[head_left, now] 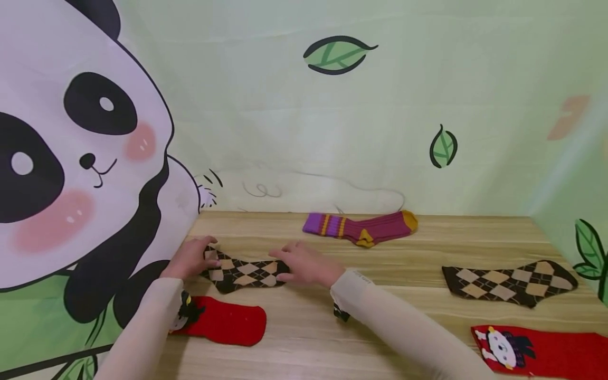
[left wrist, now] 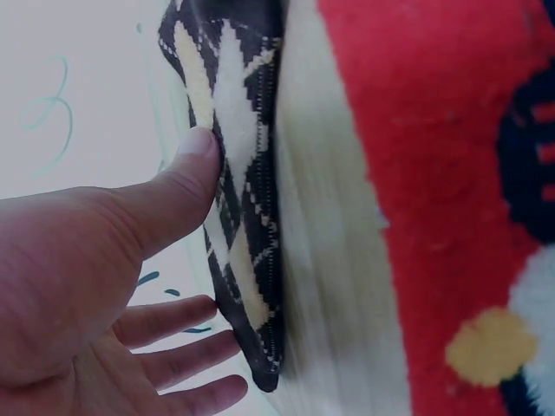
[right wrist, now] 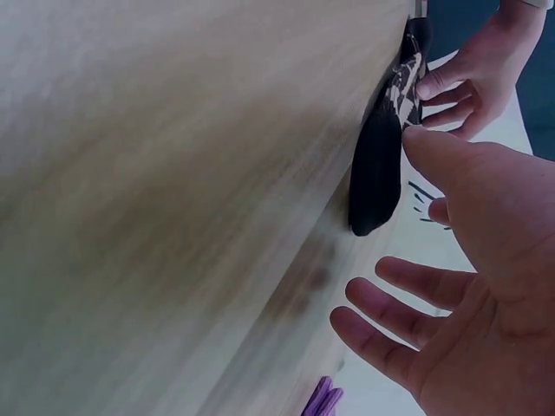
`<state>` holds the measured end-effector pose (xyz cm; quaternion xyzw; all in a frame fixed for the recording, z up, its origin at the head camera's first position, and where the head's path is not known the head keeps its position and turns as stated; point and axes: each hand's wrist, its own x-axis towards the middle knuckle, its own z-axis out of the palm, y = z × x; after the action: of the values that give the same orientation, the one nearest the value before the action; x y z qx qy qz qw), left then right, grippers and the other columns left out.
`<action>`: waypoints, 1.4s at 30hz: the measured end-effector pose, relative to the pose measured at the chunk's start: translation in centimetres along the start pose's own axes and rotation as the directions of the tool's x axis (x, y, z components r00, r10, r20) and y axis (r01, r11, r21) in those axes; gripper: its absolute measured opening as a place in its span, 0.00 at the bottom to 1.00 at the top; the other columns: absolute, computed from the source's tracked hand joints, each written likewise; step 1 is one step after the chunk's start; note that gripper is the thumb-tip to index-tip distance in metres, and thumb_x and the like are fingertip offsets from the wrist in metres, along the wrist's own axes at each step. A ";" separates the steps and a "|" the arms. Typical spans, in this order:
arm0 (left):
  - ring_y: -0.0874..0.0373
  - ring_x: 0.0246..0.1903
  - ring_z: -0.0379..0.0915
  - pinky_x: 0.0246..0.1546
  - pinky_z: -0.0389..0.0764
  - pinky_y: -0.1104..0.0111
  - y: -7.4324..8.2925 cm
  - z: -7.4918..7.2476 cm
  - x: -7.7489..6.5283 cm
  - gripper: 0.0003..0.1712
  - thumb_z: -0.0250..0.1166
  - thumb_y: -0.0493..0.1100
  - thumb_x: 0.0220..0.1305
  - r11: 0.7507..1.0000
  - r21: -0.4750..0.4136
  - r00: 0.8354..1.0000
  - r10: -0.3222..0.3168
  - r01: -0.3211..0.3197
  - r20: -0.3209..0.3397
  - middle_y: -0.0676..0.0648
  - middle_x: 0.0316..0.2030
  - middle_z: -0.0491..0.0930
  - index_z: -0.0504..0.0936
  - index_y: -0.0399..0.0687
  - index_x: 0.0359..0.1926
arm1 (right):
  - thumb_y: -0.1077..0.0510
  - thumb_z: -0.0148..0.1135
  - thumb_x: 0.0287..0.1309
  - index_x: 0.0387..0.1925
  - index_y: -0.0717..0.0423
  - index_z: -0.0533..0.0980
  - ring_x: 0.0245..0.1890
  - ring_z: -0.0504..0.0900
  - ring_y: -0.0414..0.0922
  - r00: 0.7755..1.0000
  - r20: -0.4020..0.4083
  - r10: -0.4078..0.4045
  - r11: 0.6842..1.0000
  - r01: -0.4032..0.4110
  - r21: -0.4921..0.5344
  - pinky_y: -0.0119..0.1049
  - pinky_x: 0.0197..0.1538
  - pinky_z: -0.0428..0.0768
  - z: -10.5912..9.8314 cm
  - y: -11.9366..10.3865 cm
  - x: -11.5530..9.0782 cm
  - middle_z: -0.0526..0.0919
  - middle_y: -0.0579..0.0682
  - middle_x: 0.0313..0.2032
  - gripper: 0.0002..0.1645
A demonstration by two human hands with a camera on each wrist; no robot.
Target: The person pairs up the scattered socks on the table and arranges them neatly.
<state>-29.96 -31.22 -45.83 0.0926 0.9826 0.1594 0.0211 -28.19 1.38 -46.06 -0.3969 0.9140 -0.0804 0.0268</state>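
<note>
A black, tan and grey argyle sock (head_left: 247, 275) lies flat on the left part of the wooden table, between both hands. My left hand (head_left: 191, 258) is at its left end. In the left wrist view the thumb (left wrist: 198, 160) lies against the sock's patterned side, while the other fingers are spread and fairly straight. Over the sock's dark right end reaches my right hand (head_left: 310, 264). Its fingers (right wrist: 381, 321) are extended and apart in the right wrist view, with the thumb tip close by the fabric. Neither hand has its fingers curled round the sock.
Nearer me on the left lies a red sock (head_left: 233, 319) with a cartoon figure. A matching red sock (head_left: 560, 351) is at the front right, below another argyle sock (head_left: 508, 283). By the back edge rests a purple-and-maroon sock (head_left: 382, 227). A panda-printed backdrop (head_left: 266, 105) encloses the table.
</note>
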 end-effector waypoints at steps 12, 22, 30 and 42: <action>0.34 0.52 0.76 0.57 0.75 0.41 -0.3 0.1 -0.4 0.36 0.76 0.46 0.61 1.000 0.011 1.000 -0.020 0.019 0.015 0.28 0.59 0.77 0.74 0.32 0.64 | 0.41 0.64 0.69 0.75 0.41 0.67 0.64 0.75 0.51 1.000 0.010 -0.002 1.000 0.002 0.015 0.45 0.67 0.74 0.7 -1.1 0.2 0.77 0.51 0.66 0.37; 0.38 0.48 0.77 0.54 0.76 0.43 -0.4 0.1 0.2 0.34 0.76 0.46 0.61 0.998 0.039 0.998 -0.055 0.053 0.038 0.29 0.56 0.79 0.76 0.33 0.62 | 0.44 0.64 0.70 0.73 0.44 0.70 0.62 0.76 0.50 1.000 0.004 -0.026 1.000 0.026 -0.006 0.43 0.66 0.74 0.8 -1.4 0.3 0.79 0.51 0.63 0.34; 0.37 0.48 0.77 0.54 0.76 0.42 -0.4 0.2 0.3 0.33 0.76 0.46 0.61 0.998 0.036 0.998 -0.050 0.049 0.033 0.28 0.56 0.79 0.76 0.33 0.61 | 0.45 0.64 0.70 0.72 0.45 0.71 0.63 0.75 0.50 1.000 0.004 -0.027 1.000 0.027 0.010 0.43 0.67 0.73 0.9 -1.3 0.2 0.79 0.51 0.63 0.32; 0.42 0.37 0.70 0.38 0.74 0.51 -0.1 0.1 0.2 0.30 0.81 0.47 0.54 0.998 0.027 0.998 -0.050 0.051 -0.035 0.35 0.37 0.78 0.76 0.35 0.49 | 0.45 0.66 0.69 0.70 0.43 0.74 0.51 0.75 0.44 0.999 -0.025 -0.034 0.999 0.034 0.015 0.37 0.55 0.78 0.7 -1.6 0.0 0.77 0.49 0.55 0.30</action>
<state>-30.16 -31.27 -45.95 0.0651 0.9870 0.1466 0.0069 -26.96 0.22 -46.46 -0.4110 0.9068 -0.0927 0.0169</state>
